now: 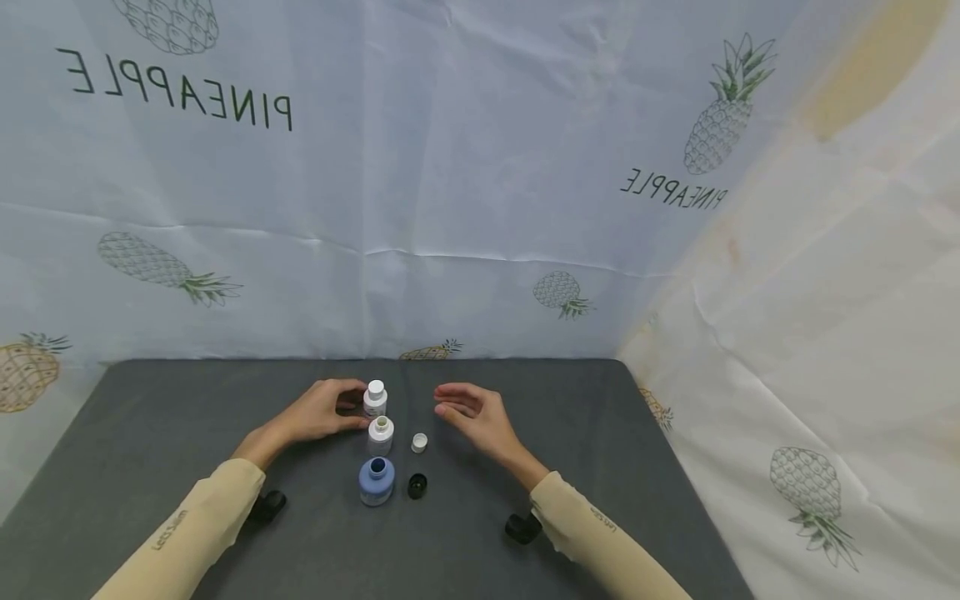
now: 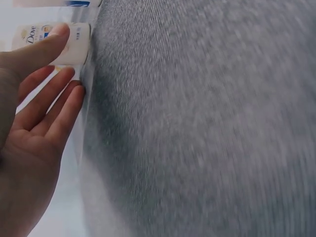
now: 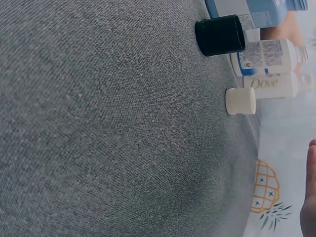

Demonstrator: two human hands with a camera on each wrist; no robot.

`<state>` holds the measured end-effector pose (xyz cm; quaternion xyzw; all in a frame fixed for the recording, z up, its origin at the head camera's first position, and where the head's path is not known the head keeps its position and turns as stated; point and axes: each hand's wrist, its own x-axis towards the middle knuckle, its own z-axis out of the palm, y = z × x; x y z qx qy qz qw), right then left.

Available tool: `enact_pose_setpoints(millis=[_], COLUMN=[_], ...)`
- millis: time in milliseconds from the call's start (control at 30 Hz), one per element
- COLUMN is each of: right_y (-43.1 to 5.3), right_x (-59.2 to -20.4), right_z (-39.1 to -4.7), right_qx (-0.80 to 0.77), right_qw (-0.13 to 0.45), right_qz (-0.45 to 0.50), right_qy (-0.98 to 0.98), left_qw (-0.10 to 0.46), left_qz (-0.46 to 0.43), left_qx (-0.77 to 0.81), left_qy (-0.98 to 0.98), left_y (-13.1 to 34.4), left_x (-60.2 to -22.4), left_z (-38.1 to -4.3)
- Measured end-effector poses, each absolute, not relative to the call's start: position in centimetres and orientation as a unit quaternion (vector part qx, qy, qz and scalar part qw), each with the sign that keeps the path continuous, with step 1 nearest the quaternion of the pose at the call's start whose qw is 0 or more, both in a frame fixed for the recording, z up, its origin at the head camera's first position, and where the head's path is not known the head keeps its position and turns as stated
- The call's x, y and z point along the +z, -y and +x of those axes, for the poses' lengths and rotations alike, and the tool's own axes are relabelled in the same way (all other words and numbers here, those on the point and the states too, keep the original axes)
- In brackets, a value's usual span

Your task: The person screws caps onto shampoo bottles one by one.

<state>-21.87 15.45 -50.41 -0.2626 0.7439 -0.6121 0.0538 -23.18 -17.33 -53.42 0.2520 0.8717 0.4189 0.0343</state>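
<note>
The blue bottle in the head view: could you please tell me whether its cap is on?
No, the blue bottle shows an open neck, and a black cap sits beside it.

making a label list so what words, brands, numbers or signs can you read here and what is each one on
"PINEAPPLE": twice on the curtain, mirrored.
"Dove": on the capped bottle; its smaller print is unreadable.
"Lets", seemingly: on the left sleeve, the rest unclear.
Right sleeve: lettering too small to read.
Open white bottle and blue bottle: label print too small or blurred.
No readable numbers.
</note>
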Motion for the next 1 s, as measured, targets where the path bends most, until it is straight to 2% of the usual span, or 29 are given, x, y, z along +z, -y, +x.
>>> enact_pose_setpoints(millis=[700,1000], right_y=[-15.2,-14.9], right_x=[-51.9,-52.5], right_z=[-20.9,-20.4], right_qx=[-0.589,-0.586], right_qw=[0.101,0.110], right_qz=[-0.250,-0.248], right_qy=[-0.762,-0.764], left_qw=[0.013,0.018], left_qz=[0.285,0.308], left_qx=[0.407,0.399], left_qy=[-0.868,-0.864], left_y=[18.5,18.0], left_x=[-51.6,-52.0], left_z=[-20.1,-19.2])
